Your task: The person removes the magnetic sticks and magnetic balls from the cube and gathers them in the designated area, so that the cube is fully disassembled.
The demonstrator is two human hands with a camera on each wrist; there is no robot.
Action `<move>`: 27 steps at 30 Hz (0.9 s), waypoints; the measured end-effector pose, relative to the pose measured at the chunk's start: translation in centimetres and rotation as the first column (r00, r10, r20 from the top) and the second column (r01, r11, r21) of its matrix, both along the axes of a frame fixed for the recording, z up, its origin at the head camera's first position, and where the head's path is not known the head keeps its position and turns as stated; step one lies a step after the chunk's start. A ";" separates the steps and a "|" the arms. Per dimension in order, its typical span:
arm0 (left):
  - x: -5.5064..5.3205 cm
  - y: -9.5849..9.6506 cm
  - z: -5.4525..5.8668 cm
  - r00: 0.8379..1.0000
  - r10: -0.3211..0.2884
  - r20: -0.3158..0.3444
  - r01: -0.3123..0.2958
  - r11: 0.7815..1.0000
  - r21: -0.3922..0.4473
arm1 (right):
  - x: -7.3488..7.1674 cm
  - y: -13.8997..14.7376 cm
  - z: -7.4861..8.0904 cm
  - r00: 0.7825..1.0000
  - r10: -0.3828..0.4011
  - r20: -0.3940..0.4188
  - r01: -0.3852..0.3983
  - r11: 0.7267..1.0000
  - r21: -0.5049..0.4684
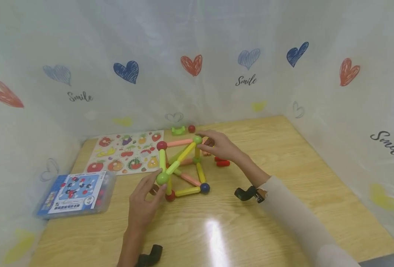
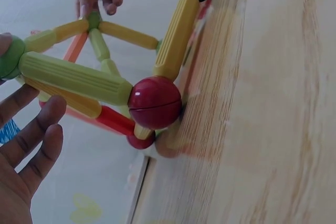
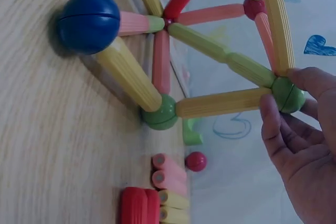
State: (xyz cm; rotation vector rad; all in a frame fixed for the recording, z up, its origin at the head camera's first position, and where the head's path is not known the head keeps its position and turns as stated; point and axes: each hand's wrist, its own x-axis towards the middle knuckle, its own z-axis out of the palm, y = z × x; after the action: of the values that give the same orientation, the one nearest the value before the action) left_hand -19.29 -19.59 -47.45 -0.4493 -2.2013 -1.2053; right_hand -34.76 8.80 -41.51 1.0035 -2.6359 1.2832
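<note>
Stick-and-ball frame (image 1: 186, 152): stands on the wooden table (image 1: 283, 207), between both hands; joins ribbed yellow, green and pink sticks at coloured balls; appears to rest on its lower corners

Left hand (image 1: 142, 202): pinches near green ball (image 1: 162, 178) at the upper near-left corner, using thumb and fingertip; other fingers half bent and loosely spread below, contact with sticks cannot tell

Right hand (image 1: 221, 146): pinches far green ball (image 1: 197, 139) at the upper far-right corner, thumb against index; remaining fingers bent behind, partly hidden

Weight: probably light, plastic-looking; should need fingertips only

Stiffness: likely rigid along each stick, weaker at the joints; could swivel or pop apart under a twist

Surface: glossy and perhaps slippery on the balls; likely grippier on the ribs

Hold points: best taken at opposite balls, or low by blue ball (image 1: 205, 188) and lower red ball (image 1: 170, 195); safer not to tug a stick mid-length

Loose pieces: lie right of the frame as red sticks (image 1: 222, 163), pink sticks (image 3: 173, 182) and yellow sticks (image 3: 178, 201); include loose red ball (image 1: 191, 128) beside green curved piece (image 1: 178, 131), farther back
</note>
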 end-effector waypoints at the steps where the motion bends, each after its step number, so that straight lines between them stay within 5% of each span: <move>1: 0.0 0.0 -0.1 1.000 0.001 0.001 -0.001 1.000 -0.001 | -0.2 -0.2 0.0 0.999 0.006 0.033 -0.006 1.000 0.005; 8: -0.1 -0.3 -0.2 1.000 -0.003 -0.017 0.003 1.000 -0.005 | -1.2 -0.3 -0.1 0.964 0.052 0.260 -0.032 0.996 -0.080; 12: -0.2 -0.5 -0.2 1.000 -0.005 -0.005 0.005 1.000 -0.004 | -1.3 -0.3 0.2 0.943 0.075 0.325 -0.032 0.990 -0.137; 17: -0.3 -0.6 -0.2 1.000 -0.001 0.016 0.001 1.000 -0.006 | -1.4 -0.9 0.2 0.944 0.105 0.313 -0.056 0.985 -0.160; 27: -0.4 -0.5 -0.3 1.000 -0.020 -0.011 0.020 1.000 0.014 | -1.5 -1.7 -0.3 0.985 0.084 0.150 -0.061 0.986 -0.152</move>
State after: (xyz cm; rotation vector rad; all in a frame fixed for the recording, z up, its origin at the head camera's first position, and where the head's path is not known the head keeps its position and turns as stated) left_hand -19.65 -20.07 -47.72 -0.4720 -2.1825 -1.2255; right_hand -36.29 7.06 -41.85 1.0262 -2.5870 1.6082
